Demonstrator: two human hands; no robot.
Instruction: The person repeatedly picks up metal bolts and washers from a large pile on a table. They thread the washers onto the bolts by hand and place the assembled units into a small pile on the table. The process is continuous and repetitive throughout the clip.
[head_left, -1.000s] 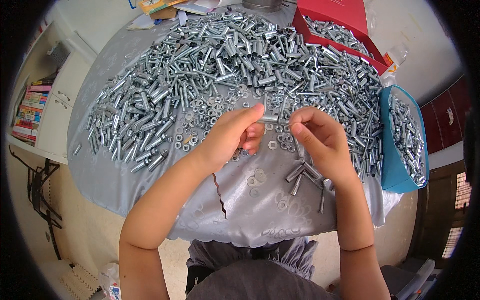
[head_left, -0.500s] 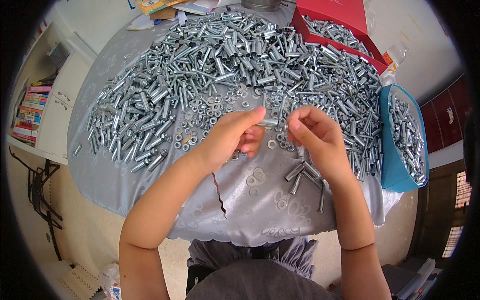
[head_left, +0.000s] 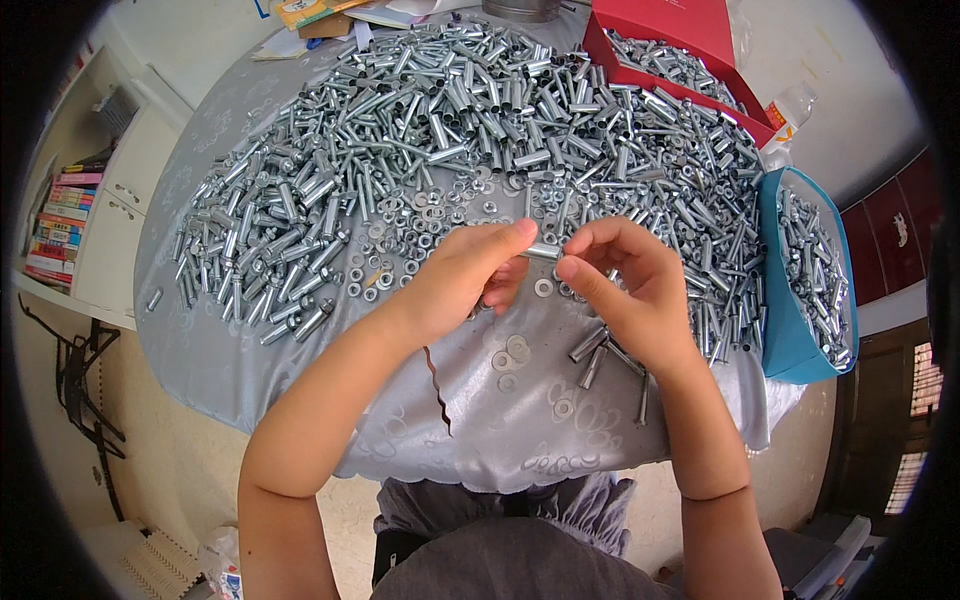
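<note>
hands together, left hand [head_left: 465, 275] and right hand [head_left: 625, 285] pinching metal sleeve [head_left: 543, 250]

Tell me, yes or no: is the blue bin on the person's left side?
No, the blue bin, filled with metal sleeves, sits at the table's right edge, beside the right hand.

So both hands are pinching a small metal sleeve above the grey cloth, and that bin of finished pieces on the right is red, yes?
Not quite: the head view shows the bin on the right is blue. The red box sits at the far edge. Both hands do pinch the metal sleeve.

Single head-worn fisheye, steeply downward, close above the table [head_left: 300, 400].
</note>
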